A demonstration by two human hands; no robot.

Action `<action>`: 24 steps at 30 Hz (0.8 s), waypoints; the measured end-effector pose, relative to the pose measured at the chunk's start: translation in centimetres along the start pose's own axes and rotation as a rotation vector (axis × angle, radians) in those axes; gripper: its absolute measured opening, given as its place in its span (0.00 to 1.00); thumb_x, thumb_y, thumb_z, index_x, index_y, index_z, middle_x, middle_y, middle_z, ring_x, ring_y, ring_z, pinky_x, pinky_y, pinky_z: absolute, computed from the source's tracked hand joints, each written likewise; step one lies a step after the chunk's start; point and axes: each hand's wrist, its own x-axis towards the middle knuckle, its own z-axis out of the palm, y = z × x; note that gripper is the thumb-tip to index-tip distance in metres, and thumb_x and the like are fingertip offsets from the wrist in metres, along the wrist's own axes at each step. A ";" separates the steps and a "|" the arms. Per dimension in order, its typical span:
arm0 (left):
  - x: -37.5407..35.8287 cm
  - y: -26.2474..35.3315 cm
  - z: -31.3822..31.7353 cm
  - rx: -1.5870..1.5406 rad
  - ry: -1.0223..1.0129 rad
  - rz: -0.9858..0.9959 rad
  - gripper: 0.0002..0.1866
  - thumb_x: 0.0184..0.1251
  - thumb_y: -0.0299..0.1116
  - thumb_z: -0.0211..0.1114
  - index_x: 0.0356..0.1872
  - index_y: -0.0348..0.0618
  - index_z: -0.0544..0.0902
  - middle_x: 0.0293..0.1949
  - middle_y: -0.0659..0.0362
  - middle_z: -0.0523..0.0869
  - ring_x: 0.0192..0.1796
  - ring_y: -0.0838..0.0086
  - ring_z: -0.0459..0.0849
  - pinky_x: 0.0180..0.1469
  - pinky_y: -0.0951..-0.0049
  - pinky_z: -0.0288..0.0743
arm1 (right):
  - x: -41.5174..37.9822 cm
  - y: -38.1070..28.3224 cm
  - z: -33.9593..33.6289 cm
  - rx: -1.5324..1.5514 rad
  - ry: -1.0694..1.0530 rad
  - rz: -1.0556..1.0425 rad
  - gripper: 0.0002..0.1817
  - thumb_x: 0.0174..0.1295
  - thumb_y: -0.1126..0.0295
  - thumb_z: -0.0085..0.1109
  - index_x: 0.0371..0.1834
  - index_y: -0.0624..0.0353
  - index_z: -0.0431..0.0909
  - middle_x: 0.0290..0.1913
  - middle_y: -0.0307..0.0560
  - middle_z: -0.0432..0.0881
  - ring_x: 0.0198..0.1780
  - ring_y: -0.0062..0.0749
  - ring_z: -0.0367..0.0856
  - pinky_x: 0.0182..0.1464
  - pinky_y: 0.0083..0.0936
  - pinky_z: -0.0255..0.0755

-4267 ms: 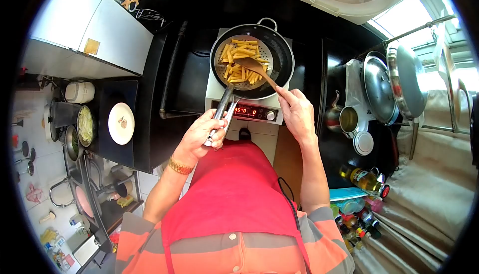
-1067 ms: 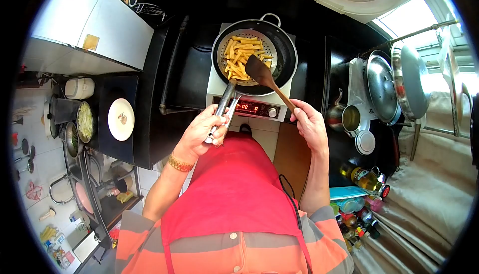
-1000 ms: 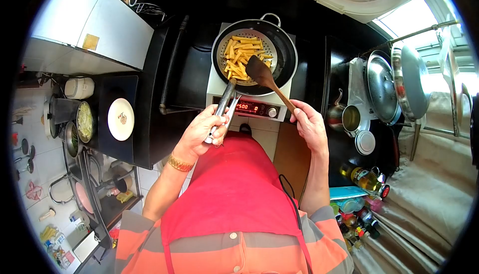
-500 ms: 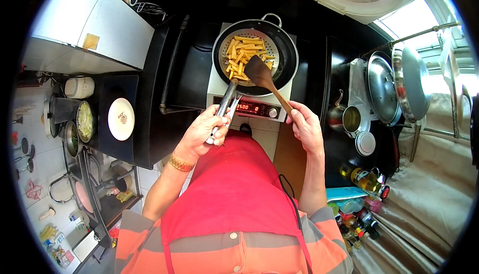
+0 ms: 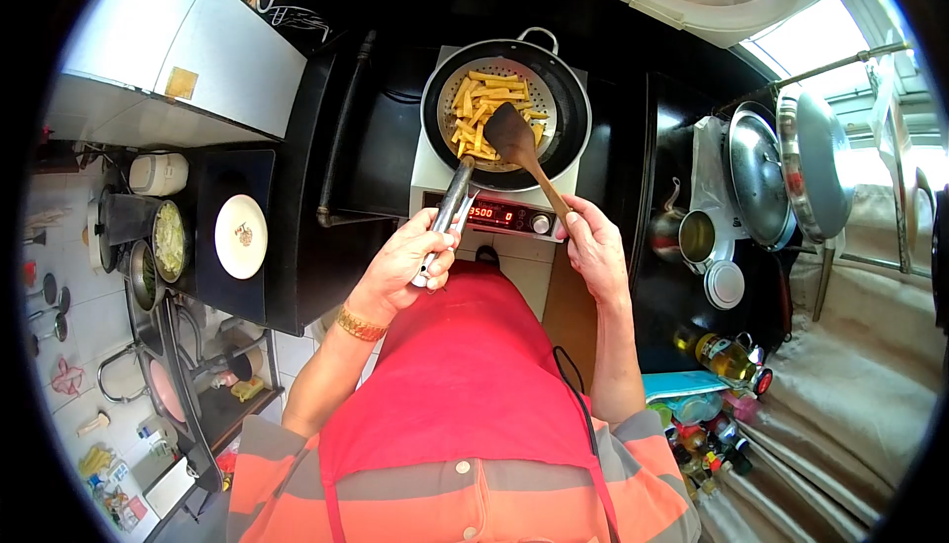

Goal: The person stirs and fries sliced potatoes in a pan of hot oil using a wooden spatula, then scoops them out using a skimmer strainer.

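Mid-frame, a likely light, stiff brown wooden spatula (image 5: pixel 510 135) is handle-gripped by the right hand (image 5: pixel 596 249), a round perforated metal skimmer (image 5: pixel 541 93) by the left hand (image 5: pixel 405 262).

On the red display (image 5: pixel 491 214) at the near edge of my cooker (image 5: pixel 426 175) I read 3500 with 0 to its right, the bottle label (image 5: pixel 716 349) being too small.

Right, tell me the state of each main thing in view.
Cooker: powered, display lit red
Wok: uncovered, on the cooker
Perforated strainer: inside the wok, loaded
Yellow strips: loosely piled
Left hand: closed around a long metal handle
Right hand: gripping the wooden spatula
Wooden spatula: slanted, blade within the wok's rim
Plate: face up
Bottle: holding yellow liquid
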 end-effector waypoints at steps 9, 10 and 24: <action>-0.1 0.3 0.3 0.003 0.022 0.007 0.13 0.78 0.21 0.56 0.60 0.37 0.74 0.39 0.58 0.80 0.22 0.83 0.72 0.19 0.79 0.69 | 0.0 0.2 -0.4 0.029 0.009 0.002 0.19 0.81 0.70 0.51 0.70 0.62 0.79 0.35 0.33 0.85 0.22 0.06 0.64 0.22 0.11 0.59; -0.2 0.4 0.3 0.003 0.020 0.007 0.13 0.78 0.20 0.56 0.60 0.37 0.74 0.39 0.58 0.80 0.22 0.83 0.72 0.19 0.79 0.69 | 0.0 0.2 -0.3 0.030 0.009 0.002 0.19 0.81 0.70 0.51 0.70 0.62 0.79 0.35 0.33 0.85 0.22 0.06 0.64 0.22 0.11 0.59; -0.1 0.2 0.5 0.004 0.009 0.010 0.13 0.77 0.21 0.56 0.59 0.36 0.74 0.38 0.59 0.80 0.22 0.83 0.72 0.19 0.79 0.69 | -0.1 0.2 1.2 -0.362 0.098 -0.193 0.17 0.78 0.73 0.55 0.66 0.64 0.82 0.35 0.40 0.87 0.39 0.19 0.83 0.46 0.22 0.78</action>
